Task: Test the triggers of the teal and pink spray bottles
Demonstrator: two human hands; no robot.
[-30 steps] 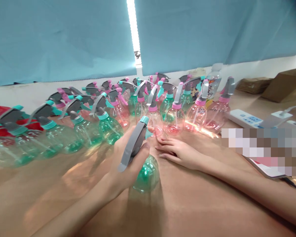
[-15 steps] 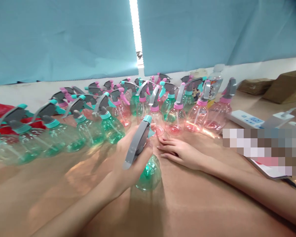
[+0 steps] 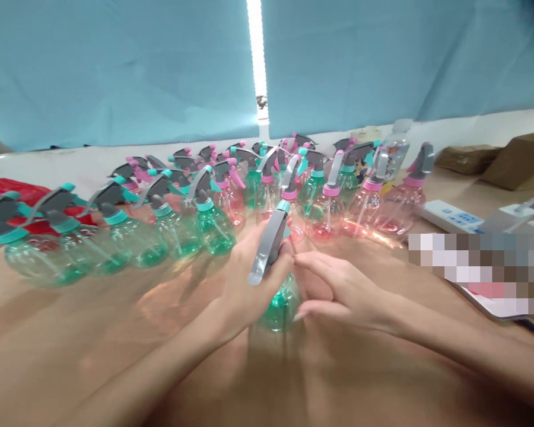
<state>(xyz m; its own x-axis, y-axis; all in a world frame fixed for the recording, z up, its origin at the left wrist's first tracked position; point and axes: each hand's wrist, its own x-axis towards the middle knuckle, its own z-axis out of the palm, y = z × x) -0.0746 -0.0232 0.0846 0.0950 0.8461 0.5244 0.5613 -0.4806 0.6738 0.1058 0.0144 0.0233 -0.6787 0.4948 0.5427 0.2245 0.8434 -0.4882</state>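
A green spray bottle (image 3: 279, 305) with a grey and teal trigger head stands on the table in front of me. My left hand (image 3: 249, 273) is wrapped round its neck below the head, so the collar is hidden. On the bottle's other side is my right hand (image 3: 342, 287), thumb and fingers apart. Its index fingertip reaches the left hand's fingers by the neck, and its thumb tip lies close to the bottle's body; whether it touches cannot be made out. Just beyond are a pink spray bottle (image 3: 326, 222) and a green spray bottle (image 3: 216, 231).
Several more green spray bottles (image 3: 137, 243) line the left, with pink and green ones across the back. Red plastic (image 3: 15, 193) lies behind the left row. A power strip (image 3: 449, 214), a cardboard box (image 3: 523, 157) and a clear drink bottle (image 3: 396, 151) are at the right.
My right hand has lifted from the table and moved in beside the held spray bottle, its thumb spreading from the fingers. My left hand still grips the bottle. The view has shifted slightly.
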